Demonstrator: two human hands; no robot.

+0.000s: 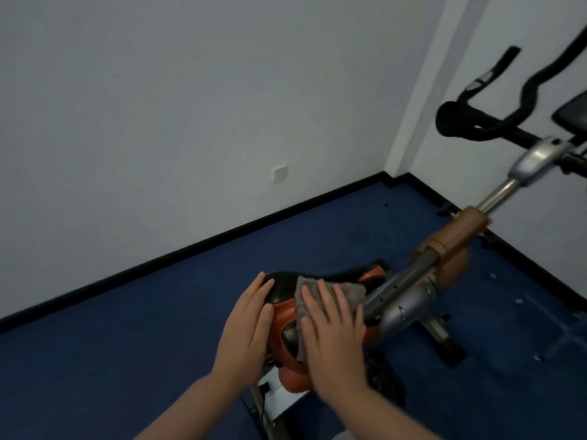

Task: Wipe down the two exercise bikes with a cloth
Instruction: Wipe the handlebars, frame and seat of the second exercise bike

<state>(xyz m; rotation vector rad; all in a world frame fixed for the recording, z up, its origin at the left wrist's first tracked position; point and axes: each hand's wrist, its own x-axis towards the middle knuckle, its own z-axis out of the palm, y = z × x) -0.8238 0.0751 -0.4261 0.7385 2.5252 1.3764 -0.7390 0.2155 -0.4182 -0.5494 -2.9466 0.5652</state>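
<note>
An exercise bike (413,290) with a silver and brown frame stands before me. Its orange and black saddle (282,315) is low in the middle of the view. A grey cloth (349,292) lies over the saddle's right half. My right hand (333,335) presses flat on the cloth with straight fingers. My left hand (247,328) rests flat on the saddle's left side, fingers straight. The black handlebars (495,115) rise at the upper right. No second bike is in view.
Blue carpet (127,360) covers the floor up to a black skirting board (190,249) and grey walls. A white wall socket (279,174) sits low on the left wall. The bike's foot bar (444,341) rests on the carpet to the right.
</note>
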